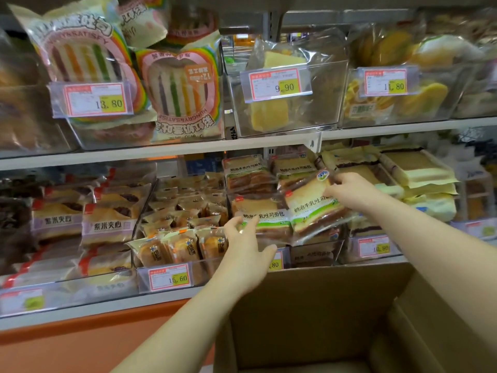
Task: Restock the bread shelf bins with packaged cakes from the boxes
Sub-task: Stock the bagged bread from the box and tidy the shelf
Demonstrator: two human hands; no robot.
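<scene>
shop shelves (161,155) hold clear bins (285,125); box (322,305) below.

Centre frame, your bin (314,255) is crammed with toast packs (259,211); the shelf board (161,154) above leaves a narrow gap. Lower right, the box (309,305) gapes open.

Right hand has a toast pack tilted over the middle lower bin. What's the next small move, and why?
Probably ease the toast pack down and upright beside the standing pack. The right hand pinches its top corner, it leans tilted above the clear bin front, and the left hand rests open on the standing pack, seemingly steadying it.
</scene>
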